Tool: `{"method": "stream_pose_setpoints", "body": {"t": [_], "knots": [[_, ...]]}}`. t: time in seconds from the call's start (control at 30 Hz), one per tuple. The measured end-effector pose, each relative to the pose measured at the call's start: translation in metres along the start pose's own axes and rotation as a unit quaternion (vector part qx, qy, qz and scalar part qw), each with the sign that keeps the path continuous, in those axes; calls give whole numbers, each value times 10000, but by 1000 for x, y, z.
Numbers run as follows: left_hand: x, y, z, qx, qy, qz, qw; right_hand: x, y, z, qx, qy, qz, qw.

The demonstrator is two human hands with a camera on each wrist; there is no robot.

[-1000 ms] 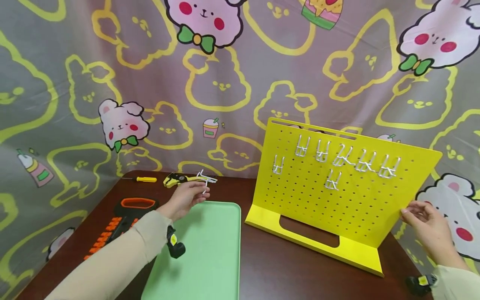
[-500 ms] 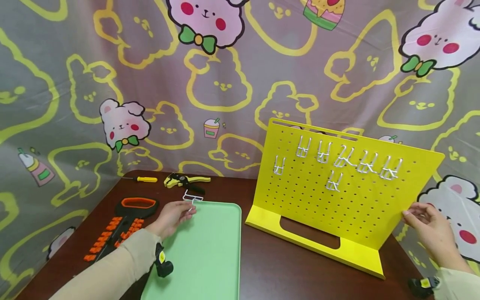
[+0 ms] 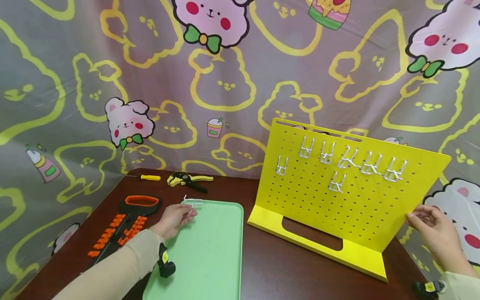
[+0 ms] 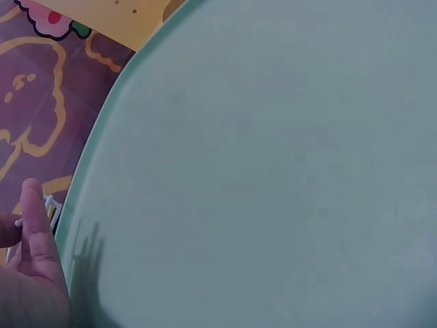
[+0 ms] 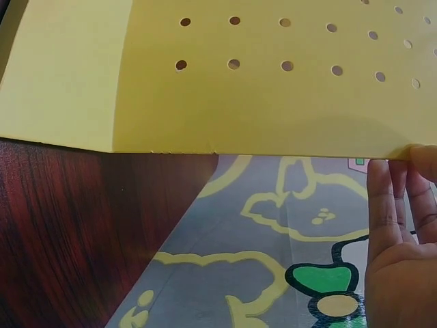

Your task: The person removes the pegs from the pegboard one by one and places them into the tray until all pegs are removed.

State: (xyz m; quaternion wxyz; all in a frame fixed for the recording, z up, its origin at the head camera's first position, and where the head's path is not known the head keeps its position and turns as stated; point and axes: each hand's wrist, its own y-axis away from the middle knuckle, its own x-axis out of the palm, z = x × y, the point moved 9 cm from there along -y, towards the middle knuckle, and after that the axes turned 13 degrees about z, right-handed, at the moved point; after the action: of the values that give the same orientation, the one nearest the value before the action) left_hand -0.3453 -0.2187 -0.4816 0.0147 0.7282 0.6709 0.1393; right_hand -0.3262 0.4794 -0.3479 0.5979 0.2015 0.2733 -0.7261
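My left hand [image 3: 174, 220] pinches a white wire pegboard hook [image 3: 195, 203] between thumb and fingers, over the far left corner of a light green tray [image 3: 210, 246]. In the left wrist view, part of the hook shows behind the fingers [image 4: 37, 236]. A yellow pegboard [image 3: 258, 214] stands upright on the right, with several white double hooks [image 3: 338, 183] on its upper half. My right hand [image 3: 436, 233] grips the board's right edge. In the right wrist view, the thumb [image 5: 425, 160] lies on the board's front and the other fingers reach behind it.
Left of the tray lies a black rack with orange clips [image 3: 140, 204]. Yellow-and-black wire strippers [image 3: 191, 180] and a yellow-handled screwdriver [image 3: 150, 177] lie along the dark wooden table's [image 3: 270, 258] back edge. A patterned curtain [image 3: 225, 125] hangs behind.
My left hand has come back from beside the wire strippers to the tray's far left corner, carrying the hook. My right hand stays at the pegboard's edge. The head view has shifted slightly.
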Motion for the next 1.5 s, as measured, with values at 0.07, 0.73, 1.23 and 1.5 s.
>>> {"method": "stream_pose_setpoints", "body": {"t": [0.07, 0.73, 1.23, 1.5], "knots": [[1, -2, 0, 4, -17, 19, 10000, -1, 1, -1, -8, -14, -24, 10000], [-4, -7, 0, -100, -267, -293, 9992, 1, 3, 1, 108, 104, 11, 9999], [11, 7, -30, -95, -1772, -428, 9832, 2, 1, -1, -141, -417, 62, 9990], [69, -4, -64, 408, -1232, 47, 9915, 1, 4, -1, -66, -303, 198, 9993]]}}
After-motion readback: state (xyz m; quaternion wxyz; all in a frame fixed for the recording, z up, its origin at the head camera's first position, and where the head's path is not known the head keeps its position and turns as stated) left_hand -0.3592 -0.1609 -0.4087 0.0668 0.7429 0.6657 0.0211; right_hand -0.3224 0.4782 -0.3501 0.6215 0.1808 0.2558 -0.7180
